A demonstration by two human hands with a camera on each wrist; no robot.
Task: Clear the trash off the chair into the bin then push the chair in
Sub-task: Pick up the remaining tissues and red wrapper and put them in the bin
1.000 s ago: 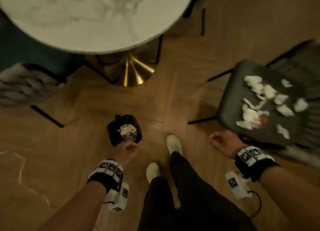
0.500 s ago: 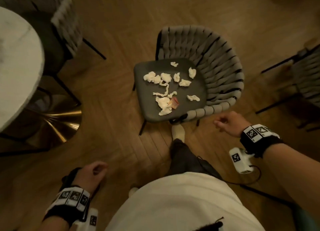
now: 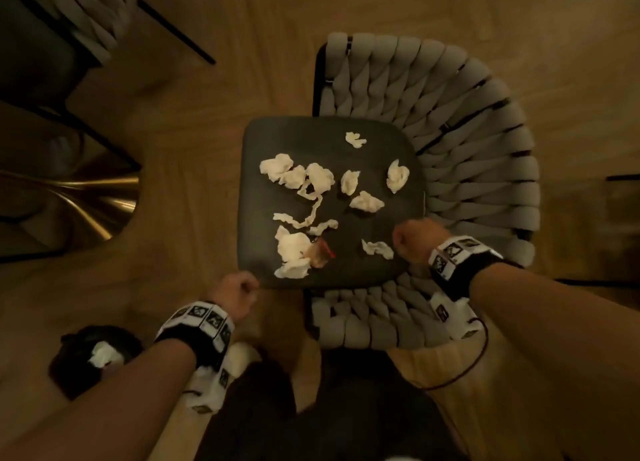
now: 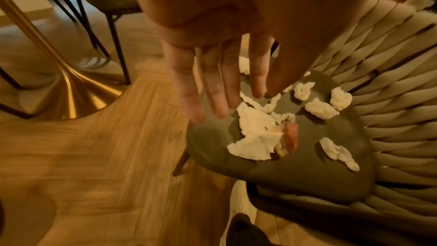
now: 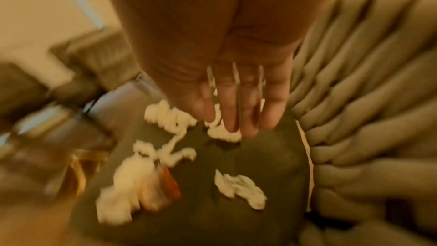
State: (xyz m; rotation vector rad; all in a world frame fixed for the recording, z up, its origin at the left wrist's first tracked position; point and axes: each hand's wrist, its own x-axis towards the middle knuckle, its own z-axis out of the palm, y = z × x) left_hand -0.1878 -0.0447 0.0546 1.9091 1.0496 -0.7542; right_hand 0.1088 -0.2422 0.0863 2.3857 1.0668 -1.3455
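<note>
The chair has a dark seat (image 3: 367,270) and a grey woven back (image 3: 478,149). Several crumpled white tissue pieces (image 3: 294,175) lie scattered on the seat, and a reddish wrapper (image 3: 322,252) sits beside the largest wad (image 4: 255,134). My left hand (image 3: 237,292) hovers at the seat's near-left corner, its fingers (image 4: 220,100) straight and holding nothing. My right hand (image 3: 415,240) hangs over the seat's right side next to a tissue scrap (image 3: 377,249), fingers (image 5: 243,115) pointing down, empty. The black bin (image 3: 65,377) stands on the floor at lower left with tissue (image 3: 104,355) inside.
A gold table pedestal (image 3: 97,201) rises at the left, with thin black chair legs (image 3: 173,31) and a second woven chair (image 3: 93,13) behind it. My legs and a white shoe (image 3: 240,355) stand between bin and chair. Wood floor surrounds the chair.
The view has swung from the bin and table to the chair. Both hands moved forward: the left from near the bin to the seat's corner, the right over the seat.
</note>
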